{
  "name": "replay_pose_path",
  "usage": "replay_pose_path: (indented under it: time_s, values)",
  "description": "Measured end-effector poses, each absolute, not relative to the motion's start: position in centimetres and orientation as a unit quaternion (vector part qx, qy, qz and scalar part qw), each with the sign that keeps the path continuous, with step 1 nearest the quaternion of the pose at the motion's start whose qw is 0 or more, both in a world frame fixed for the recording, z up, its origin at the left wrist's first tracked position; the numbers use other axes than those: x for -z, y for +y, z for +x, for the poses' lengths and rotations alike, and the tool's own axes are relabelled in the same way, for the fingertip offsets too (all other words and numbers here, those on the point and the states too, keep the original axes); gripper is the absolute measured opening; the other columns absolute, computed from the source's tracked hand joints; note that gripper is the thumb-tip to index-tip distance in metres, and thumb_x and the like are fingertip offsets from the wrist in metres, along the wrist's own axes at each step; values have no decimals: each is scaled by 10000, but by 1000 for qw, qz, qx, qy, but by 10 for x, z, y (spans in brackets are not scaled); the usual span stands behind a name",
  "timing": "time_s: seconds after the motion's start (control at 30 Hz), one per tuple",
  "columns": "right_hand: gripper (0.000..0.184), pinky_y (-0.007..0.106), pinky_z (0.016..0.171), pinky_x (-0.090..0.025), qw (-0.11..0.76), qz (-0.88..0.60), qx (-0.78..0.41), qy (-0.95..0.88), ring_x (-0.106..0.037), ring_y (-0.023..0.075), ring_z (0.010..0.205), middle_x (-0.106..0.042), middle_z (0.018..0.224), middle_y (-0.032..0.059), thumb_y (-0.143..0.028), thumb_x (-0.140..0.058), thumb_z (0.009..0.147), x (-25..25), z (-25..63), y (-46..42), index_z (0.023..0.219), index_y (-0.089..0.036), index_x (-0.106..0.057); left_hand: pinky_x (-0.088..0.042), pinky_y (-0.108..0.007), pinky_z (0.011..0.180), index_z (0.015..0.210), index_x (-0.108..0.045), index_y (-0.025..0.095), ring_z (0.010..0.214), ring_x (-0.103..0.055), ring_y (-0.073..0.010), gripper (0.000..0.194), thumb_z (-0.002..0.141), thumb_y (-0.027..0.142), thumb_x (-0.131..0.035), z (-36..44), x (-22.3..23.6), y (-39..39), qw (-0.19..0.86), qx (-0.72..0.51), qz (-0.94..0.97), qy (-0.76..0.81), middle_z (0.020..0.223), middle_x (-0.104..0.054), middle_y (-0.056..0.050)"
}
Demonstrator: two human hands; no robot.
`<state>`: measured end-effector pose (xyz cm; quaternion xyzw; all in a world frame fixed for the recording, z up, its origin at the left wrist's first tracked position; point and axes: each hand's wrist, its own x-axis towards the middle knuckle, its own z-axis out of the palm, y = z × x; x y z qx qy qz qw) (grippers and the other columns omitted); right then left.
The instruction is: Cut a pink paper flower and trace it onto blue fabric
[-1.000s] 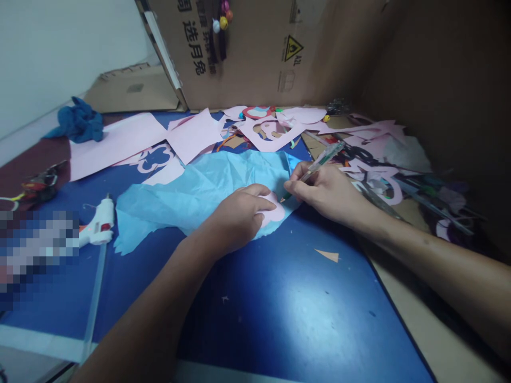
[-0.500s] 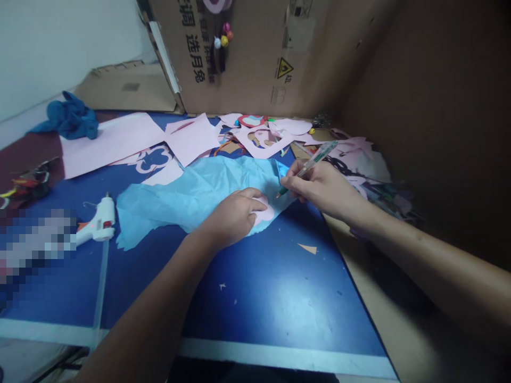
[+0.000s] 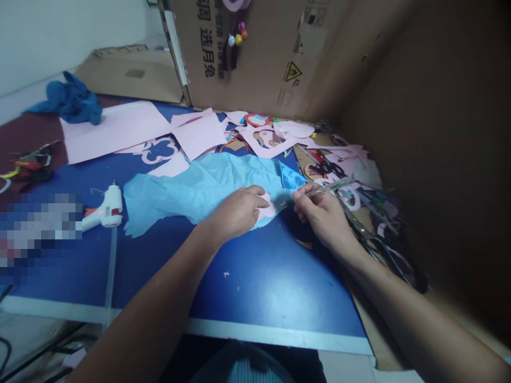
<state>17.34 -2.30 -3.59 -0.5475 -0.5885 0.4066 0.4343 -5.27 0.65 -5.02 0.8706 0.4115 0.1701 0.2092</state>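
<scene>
My left hand [image 3: 235, 213] presses down on a pink paper cut-out [image 3: 268, 208], which covers part of it and lies on crumpled light-blue tissue paper [image 3: 199, 194]. Just to the right, my right hand [image 3: 321, 215] grips a clear pen with a green tip end [image 3: 323, 189]. The pen lies nearly level, its writing tip close to the pink cut-out's right edge. The tip itself is too small to see well, so I cannot tell whether it touches the paper.
The blue cutting mat [image 3: 255, 282] carries a white hot-glue gun [image 3: 109, 208] with a glue stick [image 3: 109, 276] below it. Pink sheets [image 3: 114, 130] and a blue cloth [image 3: 67, 101] lie beyond. Scissors [image 3: 357, 223] and paper scraps lie right, before a cardboard wall [image 3: 255, 58].
My right hand has dropped lower and turned, bringing the pen from a steep slant to nearly level. My left hand stays on the pink cut-out. The view has tilted, showing more of the mat's near edge.
</scene>
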Motion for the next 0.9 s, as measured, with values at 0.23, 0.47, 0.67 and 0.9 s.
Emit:
replay_pose_path:
  time_s: [0.23, 0.47, 0.67, 0.9]
  values:
    - [231, 300, 548, -359, 452, -565, -364, -588, -461, 152, 559, -526, 658, -45, -402, -637, 983, 42, 164, -26, 836, -241, -558, -516, -427, 1159, 1173, -823, 213, 1295, -665, -276, 431, 887, 87, -526, -52, 46, 6, 210, -167, 871, 411, 1427, -679, -90]
    - [243, 326, 601, -344, 452, -569, -291, -622, -488, 186, 619, -524, 667, -28, -401, -599, 987, 52, 163, -24, 804, -244, -564, -509, -409, 1164, 1173, -823, 213, 1278, -671, -257, 429, 879, 91, -535, -53, 52, 8, 206, -179, 873, 404, 1417, -683, -80]
    - [217, 331, 616, -356, 440, -571, -278, -635, -519, 187, 626, -551, 674, -28, -381, -600, 994, 53, 165, -24, 833, -237, -576, -513, -394, 1151, 1135, -825, 218, 1275, -664, -253, 408, 874, 89, -538, -53, 54, 9, 207, -183, 874, 399, 1399, -682, -72]
    - [218, 339, 629, -365, 417, -577, -253, -655, -548, 197, 646, -578, 684, -18, -364, -596, 991, 51, 164, -27, 813, -239, -578, -511, -399, 1145, 1054, -825, 212, 1253, -672, -255, 368, 875, 95, -525, -52, 52, 9, 211, -179, 874, 400, 1337, -696, -73]
